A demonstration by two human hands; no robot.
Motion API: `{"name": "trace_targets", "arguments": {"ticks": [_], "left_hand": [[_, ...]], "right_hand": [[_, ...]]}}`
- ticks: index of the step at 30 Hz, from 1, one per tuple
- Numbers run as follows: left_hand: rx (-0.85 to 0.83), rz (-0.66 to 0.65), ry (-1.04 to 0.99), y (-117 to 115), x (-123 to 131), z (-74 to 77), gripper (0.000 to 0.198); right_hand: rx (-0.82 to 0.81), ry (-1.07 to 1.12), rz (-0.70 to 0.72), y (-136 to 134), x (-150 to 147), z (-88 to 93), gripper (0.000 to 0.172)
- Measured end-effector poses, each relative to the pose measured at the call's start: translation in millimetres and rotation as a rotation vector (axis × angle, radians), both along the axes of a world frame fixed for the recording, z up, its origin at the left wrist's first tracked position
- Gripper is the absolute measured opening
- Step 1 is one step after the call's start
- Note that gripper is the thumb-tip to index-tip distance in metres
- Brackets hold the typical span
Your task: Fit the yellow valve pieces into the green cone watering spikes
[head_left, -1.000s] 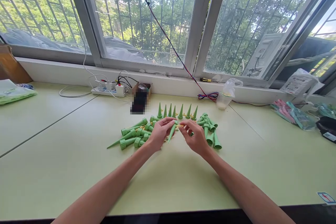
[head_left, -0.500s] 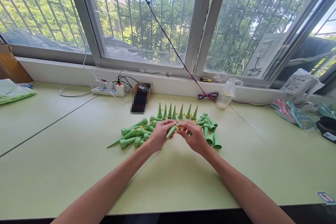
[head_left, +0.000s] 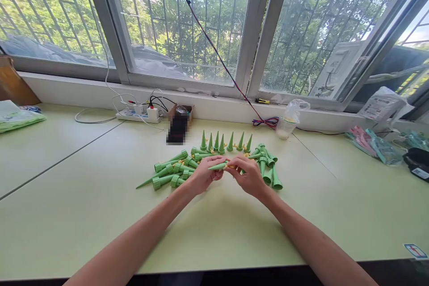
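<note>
Between my hands is a green plastic plant-watering spike (head_left: 217, 166), its pointed tip facing left. My left hand (head_left: 205, 174) is closed around it. The fingers of my right hand (head_left: 247, 173) pinch a small yellow valve piece (head_left: 226, 166) at the spike's wide end; my fingers partly cover where the two meet. Left of my hands lies a loose pile of green spikes with ribbed caps (head_left: 164, 182). On the right rests a heap of hollow green spike bodies (head_left: 273, 178). Behind my hands, several spikes with yellow pieces (head_left: 230, 142) stand upright in a row.
Along the back sit a power strip (head_left: 139, 115), a small box with a blurred dark front (head_left: 179, 125), a plastic cup with a bag (head_left: 286, 127) and bundled wire (head_left: 266, 122). Plastic packets (head_left: 375, 145) lie at the right. The table's front edge (head_left: 214, 271) is near me.
The spike in my hands has turned from slanting down-left to nearly level. My right fingers have moved in close against its wide end. The piles and the upright row stay as they were.
</note>
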State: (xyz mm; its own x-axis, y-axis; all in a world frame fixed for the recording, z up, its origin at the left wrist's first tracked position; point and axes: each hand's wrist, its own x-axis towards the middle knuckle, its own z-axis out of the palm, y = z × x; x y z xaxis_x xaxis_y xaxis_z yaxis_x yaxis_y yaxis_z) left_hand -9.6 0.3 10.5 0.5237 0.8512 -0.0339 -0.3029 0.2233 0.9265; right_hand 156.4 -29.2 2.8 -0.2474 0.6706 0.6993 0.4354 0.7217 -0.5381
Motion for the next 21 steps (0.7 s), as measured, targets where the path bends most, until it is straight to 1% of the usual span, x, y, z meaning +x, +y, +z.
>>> {"name": "trace_targets", "arguments": {"ticks": [8, 17, 21], "left_hand": [[-0.011, 0.032, 0.007, 0.6, 1.7, -0.1, 0.026], [-0.013, 0.042, 0.002, -0.6, 1.7, 0.9, 0.025], [-0.014, 0.052, 0.012, -0.2, 1.5, 0.8, 0.026]], "right_hand": [[-0.018, 0.011, -0.009, 1.1, 0.3, -2.8, 0.014], [0.001, 0.005, -0.023, -0.5, -0.2, -0.3, 0.017], [-0.016, 0.019, -0.021, -0.6, -0.5, -0.4, 0.017]]}}
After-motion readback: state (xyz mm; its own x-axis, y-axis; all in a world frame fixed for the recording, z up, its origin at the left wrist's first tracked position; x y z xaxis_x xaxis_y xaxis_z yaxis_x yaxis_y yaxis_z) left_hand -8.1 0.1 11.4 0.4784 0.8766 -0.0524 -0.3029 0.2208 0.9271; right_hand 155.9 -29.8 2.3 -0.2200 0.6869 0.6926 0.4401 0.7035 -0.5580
